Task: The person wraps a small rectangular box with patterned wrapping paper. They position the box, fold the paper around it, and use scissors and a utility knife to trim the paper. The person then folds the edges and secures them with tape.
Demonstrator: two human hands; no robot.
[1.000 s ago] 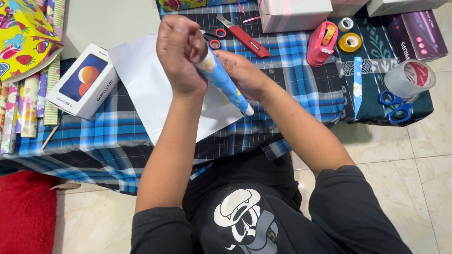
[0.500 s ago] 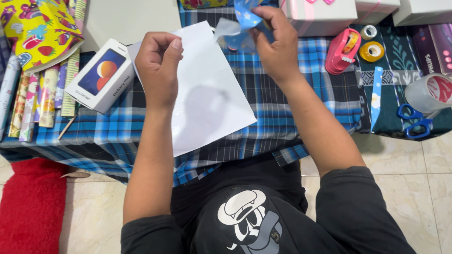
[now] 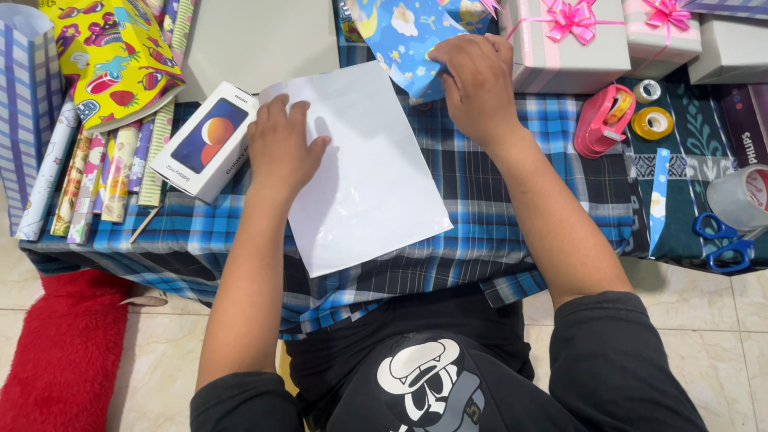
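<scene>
On the checked blue cloth (image 3: 496, 232) covering the low table, the left hand (image 3: 282, 152) lies flat with fingers spread on the top left corner of the white sheet (image 3: 364, 180), pinning it so it stays smooth and does not slide. The right hand (image 3: 478, 84) is curled over the near edge of the blue patterned wrapping paper (image 3: 396, 36), gripping it where it meets the sheet's far corner. A phone box (image 3: 206, 140) sits just beside the left hand (within easy reach), while the pink tape dispenser (image 3: 602, 120) and blue scissors (image 3: 724, 240) wait off to the right.
</scene>
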